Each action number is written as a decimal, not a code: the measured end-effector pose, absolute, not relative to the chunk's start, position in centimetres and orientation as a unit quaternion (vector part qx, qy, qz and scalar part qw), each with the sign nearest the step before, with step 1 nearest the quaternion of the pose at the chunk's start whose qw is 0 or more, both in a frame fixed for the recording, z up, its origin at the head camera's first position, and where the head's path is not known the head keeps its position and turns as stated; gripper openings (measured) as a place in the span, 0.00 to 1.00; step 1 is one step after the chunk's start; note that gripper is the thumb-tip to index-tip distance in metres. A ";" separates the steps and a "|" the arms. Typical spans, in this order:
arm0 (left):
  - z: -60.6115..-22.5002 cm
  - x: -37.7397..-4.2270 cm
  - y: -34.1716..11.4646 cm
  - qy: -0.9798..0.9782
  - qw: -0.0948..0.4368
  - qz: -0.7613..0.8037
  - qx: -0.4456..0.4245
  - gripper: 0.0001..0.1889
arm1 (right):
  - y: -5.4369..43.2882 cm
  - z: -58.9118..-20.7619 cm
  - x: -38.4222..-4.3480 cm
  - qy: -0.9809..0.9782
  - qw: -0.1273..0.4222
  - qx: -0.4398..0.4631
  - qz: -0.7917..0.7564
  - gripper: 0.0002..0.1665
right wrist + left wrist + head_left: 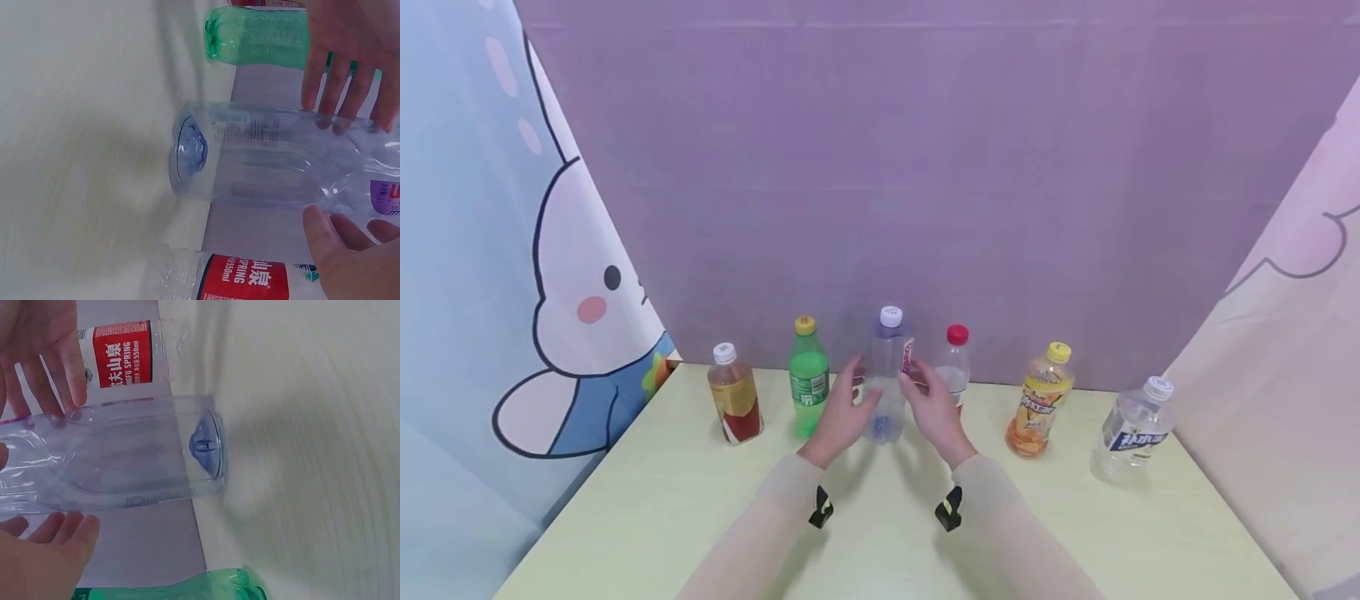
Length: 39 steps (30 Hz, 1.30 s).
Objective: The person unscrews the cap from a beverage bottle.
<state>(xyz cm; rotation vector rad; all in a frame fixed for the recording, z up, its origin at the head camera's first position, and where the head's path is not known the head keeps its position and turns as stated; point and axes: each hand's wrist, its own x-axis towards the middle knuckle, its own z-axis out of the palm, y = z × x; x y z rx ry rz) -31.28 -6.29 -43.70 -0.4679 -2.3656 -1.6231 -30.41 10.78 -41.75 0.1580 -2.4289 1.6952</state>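
A large, clear, upright bottle [887,392] with a white cap and a small purple-and-red label is between my two hands. From its left side, my left hand [844,414] reaches in with extended fingers, the fingertips right at the bottle's wall. On the opposite side my right hand [936,412] mirrors it, fingers lightly bent and thumb toward me. In the right wrist view, the right thumb [320,228] lies along the bottle's edge. The blue-tinted base [209,447] shows close over the tabletop in the left wrist view.
Left of the hands stand a green bottle [809,383] and a brown tea bottle [736,400]. A red-capped water bottle [955,371] is partly hidden behind my right hand. Further right are a yellow-capped orange bottle [1037,404] and a clear bottle [1131,437]. A purple cloth [925,167] hangs behind the table [880,542].
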 end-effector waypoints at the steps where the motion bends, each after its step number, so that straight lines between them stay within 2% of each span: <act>1: -43.7 -31.3 -6.3 -0.808 0.117 -0.556 -0.158 0.36 | 10.8 -41.7 -30.4 -0.817 0.087 0.051 0.568 0.35; 10: -43.9 -31.1 -6.3 -0.800 0.112 -0.567 -0.162 0.35 | 11.2 -41.9 -29.8 -0.802 0.093 0.056 0.587 0.33; 15: -43.9 -30.6 -6.1 -0.794 0.103 -0.571 -0.182 0.33 | 11.8 -42.0 -29.1 -0.775 0.107 0.057 0.620 0.28; 22: -43.7 -29.7 -6.4 -0.802 0.140 -0.552 -0.184 0.31 | 11.8 -42.0 -28.1 -0.746 0.092 0.069 0.656 0.27; 39: -42.3 -26.5 -5.7 -0.801 0.126 -0.550 -0.200 0.36 | 13.3 -40.6 -24.8 -0.740 0.086 0.089 0.661 0.27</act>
